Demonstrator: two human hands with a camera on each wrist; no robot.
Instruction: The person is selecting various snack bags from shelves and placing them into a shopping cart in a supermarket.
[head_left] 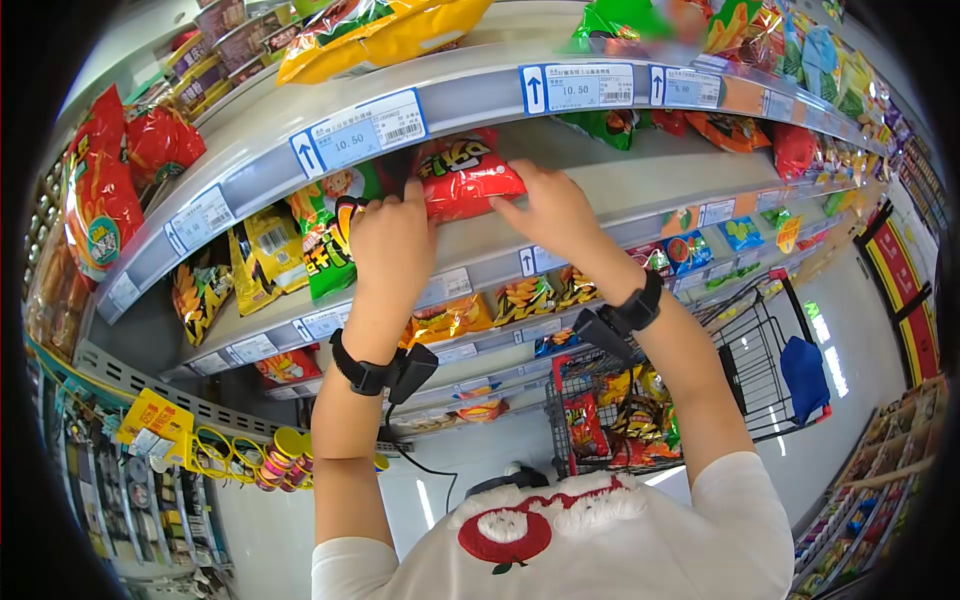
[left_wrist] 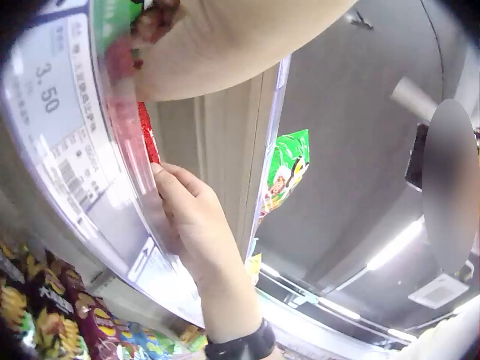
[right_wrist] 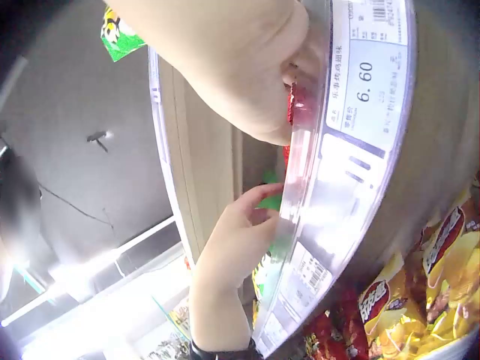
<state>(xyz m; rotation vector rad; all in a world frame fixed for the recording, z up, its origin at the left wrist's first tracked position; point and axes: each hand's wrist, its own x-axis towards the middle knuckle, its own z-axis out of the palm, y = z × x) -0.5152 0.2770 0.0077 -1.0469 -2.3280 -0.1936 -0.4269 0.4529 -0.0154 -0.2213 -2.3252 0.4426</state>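
Note:
A red snack bag [head_left: 465, 182] lies on the upper-middle shelf, under the price strip. The right hand [head_left: 560, 210] pinches its right side between thumb and fingers; in the left wrist view the same hand [left_wrist: 199, 225] is at the red bag's edge [left_wrist: 148, 133]. My left hand [head_left: 395, 240] rests at the bag's left edge, its other fingers beside a green bag [head_left: 325, 255]. In the right wrist view the left hand [right_wrist: 232, 244] has finger and thumb apart, the tips partly behind the price strip.
Yellow bags [head_left: 270, 258] stand left of the green one. A shelf rail with price tags [head_left: 350, 140] runs above the hands, another below. Lower shelves hold more bags. A cart [head_left: 565, 415] with snack bags stands below right. Yellow bags [head_left: 380, 35] lie on the top shelf.

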